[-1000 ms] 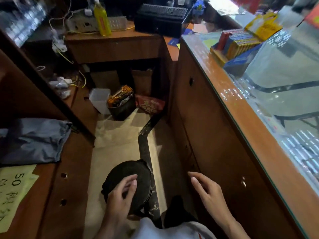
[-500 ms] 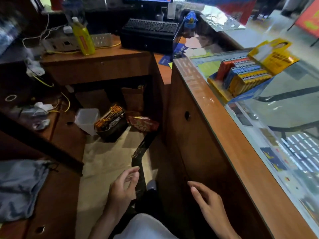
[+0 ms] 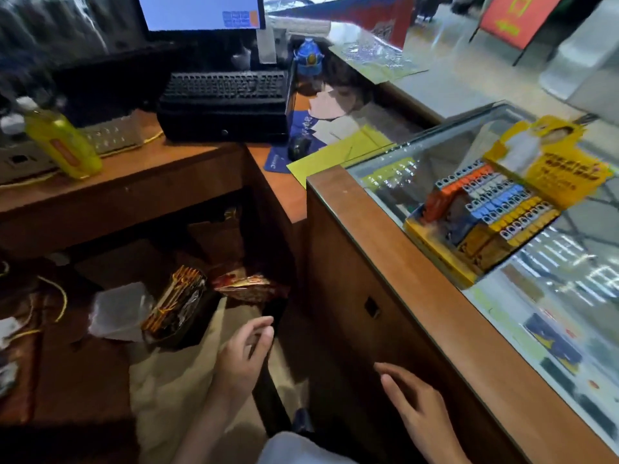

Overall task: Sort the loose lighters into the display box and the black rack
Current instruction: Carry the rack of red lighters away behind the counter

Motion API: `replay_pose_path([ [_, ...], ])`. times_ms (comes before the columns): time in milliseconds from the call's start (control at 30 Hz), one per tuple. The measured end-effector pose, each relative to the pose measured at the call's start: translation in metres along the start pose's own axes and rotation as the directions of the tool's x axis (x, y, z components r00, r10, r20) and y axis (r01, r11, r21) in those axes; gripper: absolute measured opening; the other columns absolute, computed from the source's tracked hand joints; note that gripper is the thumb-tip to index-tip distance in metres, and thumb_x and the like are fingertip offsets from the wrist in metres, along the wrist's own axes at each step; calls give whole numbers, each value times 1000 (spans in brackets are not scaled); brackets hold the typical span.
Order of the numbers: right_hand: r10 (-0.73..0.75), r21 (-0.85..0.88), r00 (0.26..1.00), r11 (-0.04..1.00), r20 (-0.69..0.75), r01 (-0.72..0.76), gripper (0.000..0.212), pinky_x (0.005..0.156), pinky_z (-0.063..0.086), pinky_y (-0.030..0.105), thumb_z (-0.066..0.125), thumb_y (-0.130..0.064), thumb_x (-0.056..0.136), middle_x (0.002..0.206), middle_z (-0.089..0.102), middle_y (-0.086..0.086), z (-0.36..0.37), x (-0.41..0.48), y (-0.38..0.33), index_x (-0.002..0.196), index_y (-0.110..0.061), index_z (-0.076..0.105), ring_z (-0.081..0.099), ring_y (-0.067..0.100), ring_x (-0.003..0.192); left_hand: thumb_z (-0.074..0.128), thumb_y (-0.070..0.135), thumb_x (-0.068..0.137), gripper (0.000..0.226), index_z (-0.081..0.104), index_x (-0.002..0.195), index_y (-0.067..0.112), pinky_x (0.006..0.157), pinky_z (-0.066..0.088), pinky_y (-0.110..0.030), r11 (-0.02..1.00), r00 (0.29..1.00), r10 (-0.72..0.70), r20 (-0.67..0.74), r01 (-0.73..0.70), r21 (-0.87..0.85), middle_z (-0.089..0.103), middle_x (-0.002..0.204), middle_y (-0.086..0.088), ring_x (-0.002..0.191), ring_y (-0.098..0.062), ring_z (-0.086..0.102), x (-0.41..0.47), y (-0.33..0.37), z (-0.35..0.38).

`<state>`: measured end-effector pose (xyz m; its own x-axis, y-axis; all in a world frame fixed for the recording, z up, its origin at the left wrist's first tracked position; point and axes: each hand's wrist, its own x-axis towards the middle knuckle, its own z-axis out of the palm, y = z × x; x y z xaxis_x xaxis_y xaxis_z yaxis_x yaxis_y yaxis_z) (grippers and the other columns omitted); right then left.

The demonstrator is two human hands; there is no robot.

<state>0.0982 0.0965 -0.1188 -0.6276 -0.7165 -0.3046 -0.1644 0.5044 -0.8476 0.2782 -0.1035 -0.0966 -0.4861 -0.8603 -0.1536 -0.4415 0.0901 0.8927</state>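
Observation:
A yellow display box stands on the glass counter top at the right, packed with rows of lighters in orange, white, blue and yellow. Its yellow header card stands up behind them. No black rack is in sight. My left hand hangs over the floor behind the counter, fingers loosely curled and holding nothing. My right hand is lower right, next to the counter's wooden back panel, fingers relaxed and empty. Both hands are well below and to the left of the box.
A wooden desk at the left carries a yellow bottle, a keyboard on a black cash drawer and a monitor. On the floor lie a clear tub and snack packets.
The view has tilted up and swung toward the counter, bringing the display box closer. The black round stool under my left hand has left the view. Both hands stay empty.

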Motion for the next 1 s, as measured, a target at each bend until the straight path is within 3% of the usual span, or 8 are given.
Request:
replay_pose_path([
  [100,42,34,999,999,-12,-42,23,80,36,1,53,-49,81,104,63,-30,1,21,-5,98,-43,67,48,-22,102,57,21,91,16,64,103,30,73,42,0,1000,1000,1,-12,-1,21,64,99,19,94,10,57,24,-2,12],
  [233,152,76,988,985,3,-152,17,81,34,2,54,-42,88,108,59,-31,2,36,-11,102,-44,64,46,-20,104,58,14,90,18,66,101,26,79,44,-3,998,995,25,92,-30,53,67,100,12,100,-3,62,45,-7,28],
  [333,260,132,964,959,-48,-252,17,93,37,10,56,-46,86,114,57,-28,5,39,-18,101,-44,65,47,-11,110,59,5,88,24,64,96,28,84,32,5,979,971,122,208,-153,138,67,99,11,106,6,57,64,4,32],
  [433,326,169,932,939,-156,-300,16,103,34,17,60,-44,84,119,57,-23,15,45,-25,97,-42,68,46,-5,117,66,3,83,23,69,100,18,83,32,6,955,932,217,290,-265,136,71,98,3,95,0,63,94,21,34],
  [533,342,220,899,932,-274,-287,13,101,34,16,64,-36,83,116,61,-19,27,46,-35,95,-38,69,48,-4,117,63,12,83,22,68,104,14,86,41,-5,910,830,350,434,-410,52,70,101,5,97,6,60,127,44,34],
  [700,315,217,815,947,-486,-236,20,88,38,5,65,-26,83,102,67,-23,49,35,-67,100,-36,68,57,-10,104,58,24,84,25,65,107,20,85,42,-5,810,596,521,610,-571,-134,67,102,14,99,7,60,173,97,38],
  [867,270,354,770,933,-578,-62,22,86,49,20,62,-32,81,103,70,-15,47,25,-119,101,-40,69,64,4,99,55,26,87,26,62,110,15,76,41,-3,670,386,663,642,-688,-279,63,97,12,88,6,58,198,133,64],
  [1000,169,274,617,959,-768,78,24,85,49,20,57,-34,84,104,70,-9,11,30,-144,104,-32,68,65,9,99,47,42,90,39,56,119,17,74,43,-11,623,351,676,649,-742,-248,55,101,9,87,-1,54,204,157,101],
])
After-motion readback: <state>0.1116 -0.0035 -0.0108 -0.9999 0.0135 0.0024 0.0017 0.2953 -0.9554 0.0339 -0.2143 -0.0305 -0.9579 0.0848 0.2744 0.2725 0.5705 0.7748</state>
